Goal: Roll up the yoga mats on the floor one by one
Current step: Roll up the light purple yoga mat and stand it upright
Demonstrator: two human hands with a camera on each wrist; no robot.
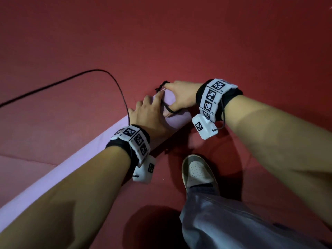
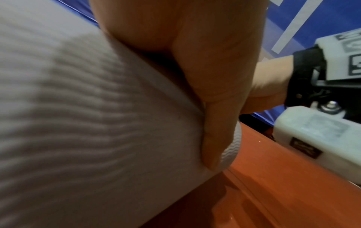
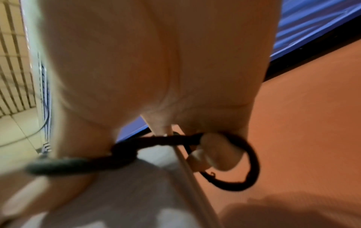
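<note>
A lilac yoga mat (image 1: 59, 169), rolled into a long tube, lies on the red floor from the lower left to the middle of the head view. My left hand (image 1: 149, 114) grips the roll near its far end, fingers over the top and thumb (image 2: 215, 100) pressed on the ribbed mat (image 2: 78, 108). My right hand (image 1: 179, 97) is at the very end of the roll. Its fingers are hooked into a black elastic band (image 1: 168, 108) and stretch it around the roll's end. The band (image 3: 252, 166) loops round a fingertip above the mat (image 3: 117, 192).
A thin black cable (image 1: 71, 78) curves over the red floor (image 1: 179, 42) and runs to my left wrist. My shoe (image 1: 197, 171) and grey trouser leg stand just right of the roll. A blue mat (image 3: 312, 23) lies beyond the red one.
</note>
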